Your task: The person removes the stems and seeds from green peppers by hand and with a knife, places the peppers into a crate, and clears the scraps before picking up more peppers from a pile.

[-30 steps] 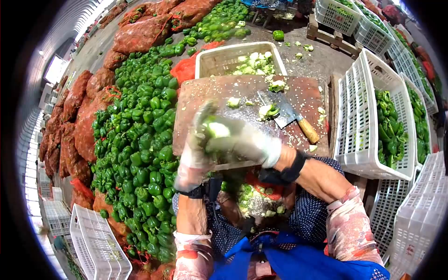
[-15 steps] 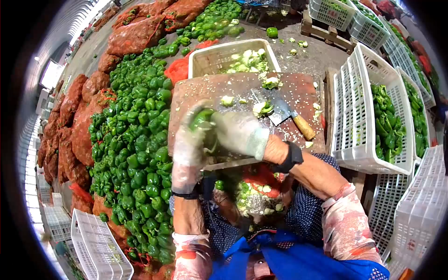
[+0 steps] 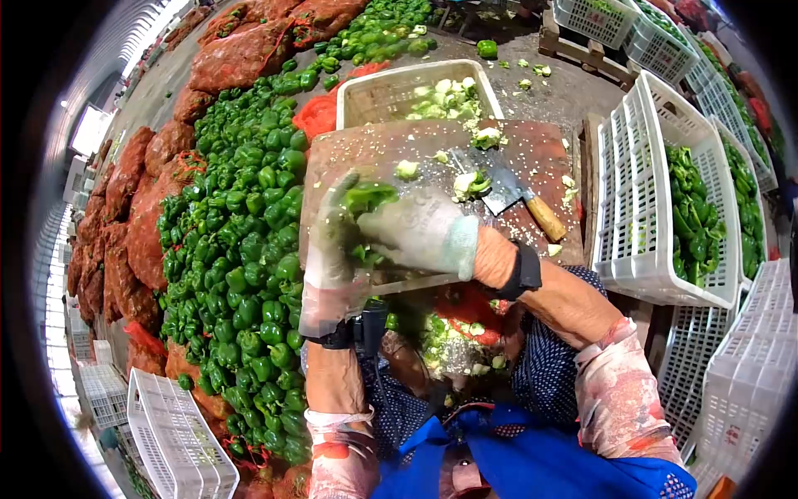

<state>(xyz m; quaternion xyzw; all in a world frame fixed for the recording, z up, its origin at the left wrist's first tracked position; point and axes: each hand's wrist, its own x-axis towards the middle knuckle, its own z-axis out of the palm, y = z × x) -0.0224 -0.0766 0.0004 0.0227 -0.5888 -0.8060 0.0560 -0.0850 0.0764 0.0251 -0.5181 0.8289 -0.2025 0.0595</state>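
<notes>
A green bell pepper (image 3: 371,196) is between my two gloved hands, above the left part of the wooden board (image 3: 532,150). My left hand (image 3: 328,241) grips it from the left, and my right hand (image 3: 424,233) closes on it from the right. Motion blurs the fingers, and part of the pepper is hidden behind them. More green flesh shows low between the hands. To the right, a cleaver (image 3: 504,193) with a wooden handle lies on the board. Pale pepper cores (image 3: 471,185) and scattered seeds lie around its blade.
Whole green peppers (image 3: 249,249) form a large heap on the left, bordered by red mesh sacks (image 3: 237,56). Behind the board stands a white bin (image 3: 357,98) holding cores. On the right, a white crate (image 3: 632,183) contains peppers. Stacked crates (image 3: 744,366) stand at lower right.
The pepper has turned between my hands and now looks more broken open. Both hands remain together over the board, with small blurred movements. The cleaver stays lying on the board.
</notes>
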